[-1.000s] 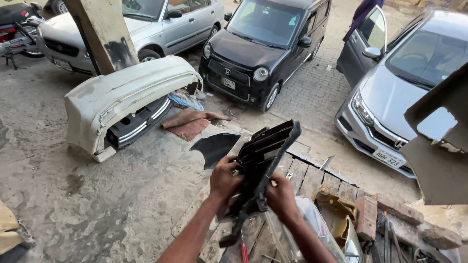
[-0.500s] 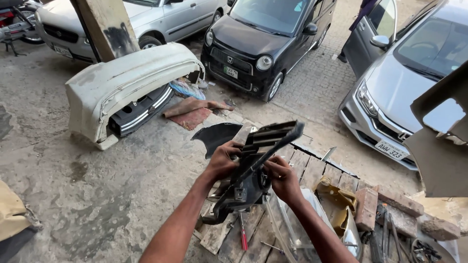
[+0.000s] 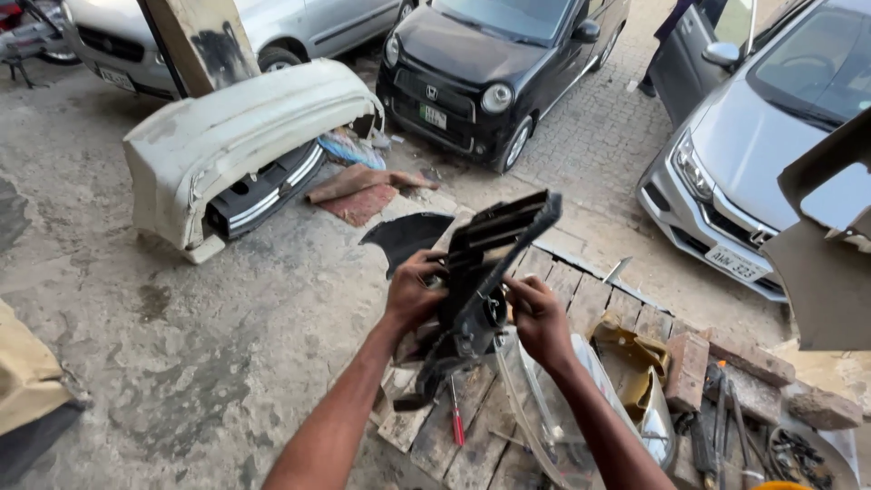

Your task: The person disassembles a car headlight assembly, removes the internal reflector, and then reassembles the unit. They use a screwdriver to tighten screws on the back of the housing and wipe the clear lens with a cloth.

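Observation:
A black plastic car part [image 3: 490,263] with a slatted grille top is held up in front of me over a wooden pallet [image 3: 581,299]. My left hand [image 3: 413,290] grips its left side, fingers wrapped around the edge. My right hand [image 3: 537,318] holds its right side, close to a round fitting low on the part. Just beneath the part, a red-handled screwdriver [image 3: 455,419] lies on the pallet boards. A clear headlight lens [image 3: 553,399] rests under my right forearm.
A detached white bumper [image 3: 236,145] lies on the concrete at the left. A black car [image 3: 499,63], a silver car [image 3: 780,136] and a white car [image 3: 272,27] are parked beyond. Bricks [image 3: 689,367] and tools sit on the pallet's right. A grey panel [image 3: 826,245] hangs at the right edge.
The black part has tilted and dropped a little lower between my hands. My view has shifted down and to the left, so the cars sit higher in the picture.

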